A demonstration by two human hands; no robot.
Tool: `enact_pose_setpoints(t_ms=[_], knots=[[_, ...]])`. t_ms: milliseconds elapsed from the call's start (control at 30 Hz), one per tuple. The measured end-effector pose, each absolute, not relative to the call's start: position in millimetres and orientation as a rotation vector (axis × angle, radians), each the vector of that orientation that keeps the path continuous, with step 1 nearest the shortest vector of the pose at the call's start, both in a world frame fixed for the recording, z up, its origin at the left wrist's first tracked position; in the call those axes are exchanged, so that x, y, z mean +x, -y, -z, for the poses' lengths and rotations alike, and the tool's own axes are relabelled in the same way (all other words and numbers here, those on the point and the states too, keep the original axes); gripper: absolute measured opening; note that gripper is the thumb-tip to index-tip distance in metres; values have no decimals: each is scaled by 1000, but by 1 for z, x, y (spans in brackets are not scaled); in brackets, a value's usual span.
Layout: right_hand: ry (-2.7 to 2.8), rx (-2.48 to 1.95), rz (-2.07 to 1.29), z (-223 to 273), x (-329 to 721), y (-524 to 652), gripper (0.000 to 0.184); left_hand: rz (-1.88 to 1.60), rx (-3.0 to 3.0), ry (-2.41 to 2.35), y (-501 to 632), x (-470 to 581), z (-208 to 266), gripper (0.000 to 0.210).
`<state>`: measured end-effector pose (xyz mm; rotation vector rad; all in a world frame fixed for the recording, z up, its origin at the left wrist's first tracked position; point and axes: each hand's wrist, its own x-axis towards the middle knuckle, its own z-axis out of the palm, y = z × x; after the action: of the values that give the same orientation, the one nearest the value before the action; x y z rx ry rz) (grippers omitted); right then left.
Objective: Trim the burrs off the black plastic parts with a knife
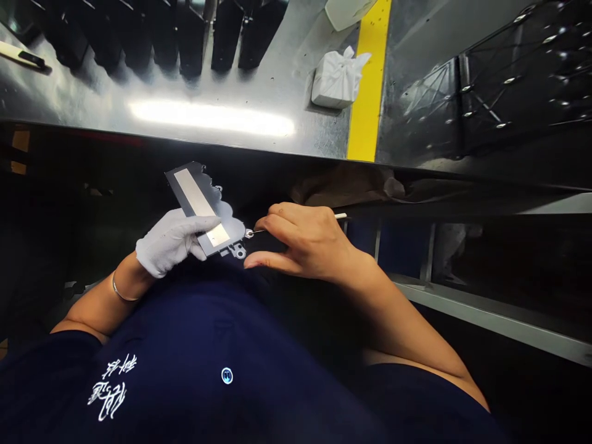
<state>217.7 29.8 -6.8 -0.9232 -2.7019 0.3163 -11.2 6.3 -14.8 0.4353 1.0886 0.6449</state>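
Observation:
My left hand [173, 242], in a white glove, is closed around a flat dark metal part [230, 217] with a scalloped edge and small ringed tabs. A pale rectangular strip [197, 200] runs along the face of this part, and my thumb presses over it. My bare right hand [303, 239] pinches a thin tool with a fine metal tip, whose whitish handle end [341, 216] sticks out behind the fingers. The tip meets a ringed tab [249, 234] at the part's right end. Most of the tool is hidden by my fingers.
Beyond my hands lies a shiny metal table [259, 92] with several black parts [189, 37] in a row. A white wrapped block [335, 80] sits beside a yellow stripe [367, 92]. A light-handled tool [21, 55] lies far left; a black wire rack [467, 86] stands right.

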Motion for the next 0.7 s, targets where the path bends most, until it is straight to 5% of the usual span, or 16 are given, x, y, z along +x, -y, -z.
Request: enact_pose_setpoints(t_ms=[167,700], knots=[[2790,-826,-76,7,213,-31,61,-611,386,-1038,-8,-12,19,27],[2828,-649,-200,10,212,-37,62,-526,292,-1021,-9,-10,17,17]])
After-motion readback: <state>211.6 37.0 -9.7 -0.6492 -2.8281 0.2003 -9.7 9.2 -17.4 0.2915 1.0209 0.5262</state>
